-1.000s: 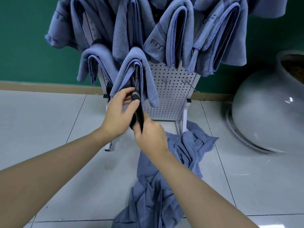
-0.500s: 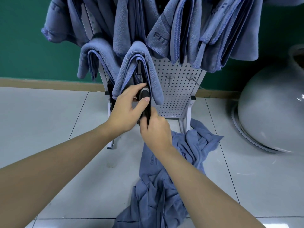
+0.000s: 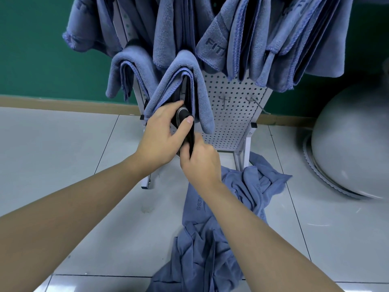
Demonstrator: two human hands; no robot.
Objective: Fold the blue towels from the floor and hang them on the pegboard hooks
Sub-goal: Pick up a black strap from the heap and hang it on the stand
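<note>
Blue towels hang folded over the hooks of the white pegboard (image 3: 231, 114), crowding its upper part, while a rumpled heap of loose towels (image 3: 212, 239) lies on the tiled floor (image 3: 63, 154) at the foot of the stand, running from beside its right leg toward the near edge of the floor. One folded towel (image 3: 185, 66) is draped lowest and nearest, over the front of the board, with another folded towel (image 3: 128, 66) just to its left. Below the open underside of the nearest towel both hands meet on a black strap-like object (image 3: 190, 131) that hangs down out of the fold; what it is cannot be told. The left hand (image 3: 162, 133) curls round its upper part, thumb pressed on a rounded grey-and-black end, fingers tucked behind against the towel's edge. The right hand (image 3: 200, 161) grips the lower part of the same black piece from below, fingers closed round it. Two bare metal hooks (image 3: 252, 101) stick out of the board to the right of the hands. A large grey ball (image 3: 353, 144) rests on the floor at the right, against the green wall (image 3: 31, 49).
</note>
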